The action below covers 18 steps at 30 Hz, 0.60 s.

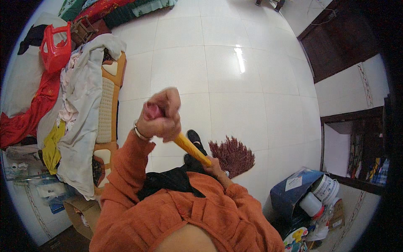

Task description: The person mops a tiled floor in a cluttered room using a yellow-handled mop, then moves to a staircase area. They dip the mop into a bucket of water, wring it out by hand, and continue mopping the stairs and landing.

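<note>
A broom with a yellow handle [192,148] slants down in front of my body. My left hand [163,124] is wrapped round its upper end, raised toward the camera and a little blurred. A pinkish round tip [153,111] shows at the top of that fist. Lower down, my right hand [215,166] closes round the handle close to my waist. The dark red-brown bristle head [233,157] fans out on the white tiles to the right of my feet. Where the handle joins the head is hidden behind my right hand and sleeve.
My black shoes [194,137] stand beside the bristles. Along the left runs a wooden bench [107,110] heaped with cloths, with a red plastic stool [56,52] on top. A dark blue bin [289,195] and white tubs [325,189] crowd the lower right, near an open cabinet [352,147].
</note>
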Tool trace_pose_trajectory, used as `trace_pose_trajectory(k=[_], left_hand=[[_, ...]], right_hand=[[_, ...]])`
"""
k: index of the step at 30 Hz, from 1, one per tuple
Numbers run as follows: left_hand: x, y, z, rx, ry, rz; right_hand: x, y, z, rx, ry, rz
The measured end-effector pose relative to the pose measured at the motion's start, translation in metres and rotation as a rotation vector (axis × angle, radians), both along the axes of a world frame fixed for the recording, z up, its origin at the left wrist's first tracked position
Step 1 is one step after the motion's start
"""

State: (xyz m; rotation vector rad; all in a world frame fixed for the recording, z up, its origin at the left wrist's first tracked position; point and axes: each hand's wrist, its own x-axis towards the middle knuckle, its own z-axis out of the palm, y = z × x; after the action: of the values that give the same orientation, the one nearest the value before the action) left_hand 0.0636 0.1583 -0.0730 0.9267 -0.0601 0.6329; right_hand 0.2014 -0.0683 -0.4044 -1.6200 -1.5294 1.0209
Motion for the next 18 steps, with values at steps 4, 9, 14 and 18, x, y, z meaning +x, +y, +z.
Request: trace_pose_trajectory(k=[4,9,14,18], left_hand=[[0.004,-0.004,0.008,0.012,0.031,0.061],[0.024,0.03,0.036,0.2,-0.124,0.06],[-0.001,0.077,0.06,0.312,-0.217,-0.223],[-0.015,0.086,0.068,0.407,-0.142,0.063]], right_hand=[[-0.003,0.006,0.0,0.131,-0.028,-0.163],[-0.002,0.072,0.005,0.43,-0.084,-0.338],[-0.001,0.158,0.012,0.466,-0.12,-0.292],[0.0,0.235,0.027,0.603,-0.127,-0.306]])
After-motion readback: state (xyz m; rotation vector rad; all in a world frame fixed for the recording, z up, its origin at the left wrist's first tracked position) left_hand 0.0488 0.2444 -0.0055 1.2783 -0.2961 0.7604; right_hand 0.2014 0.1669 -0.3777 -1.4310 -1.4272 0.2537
